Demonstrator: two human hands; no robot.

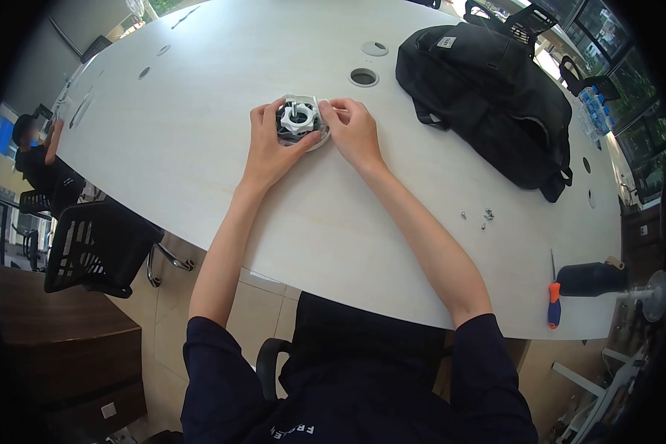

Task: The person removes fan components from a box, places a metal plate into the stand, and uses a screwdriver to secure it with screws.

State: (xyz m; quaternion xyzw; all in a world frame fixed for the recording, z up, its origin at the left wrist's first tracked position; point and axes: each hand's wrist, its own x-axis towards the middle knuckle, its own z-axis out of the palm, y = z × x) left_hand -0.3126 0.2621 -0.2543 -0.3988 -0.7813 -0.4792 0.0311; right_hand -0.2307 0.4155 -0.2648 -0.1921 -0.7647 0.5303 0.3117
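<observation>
Left hand (268,146), half-curled, grips the round device (303,129); right hand (355,132) bunches fingers at its three o'clock side, hold unclear; uneven pressure might tip it.

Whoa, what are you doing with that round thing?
A person at a big white table is handling a round white-and-dark device with a star-shaped ring. The left hand grips its left side; the right hand is at its right edge, too small in view to tell what it pinches. Some small screws lie loose to the right, below a black backpack. An orange-and-blue screwdriver lies farther right, untouched.
</observation>
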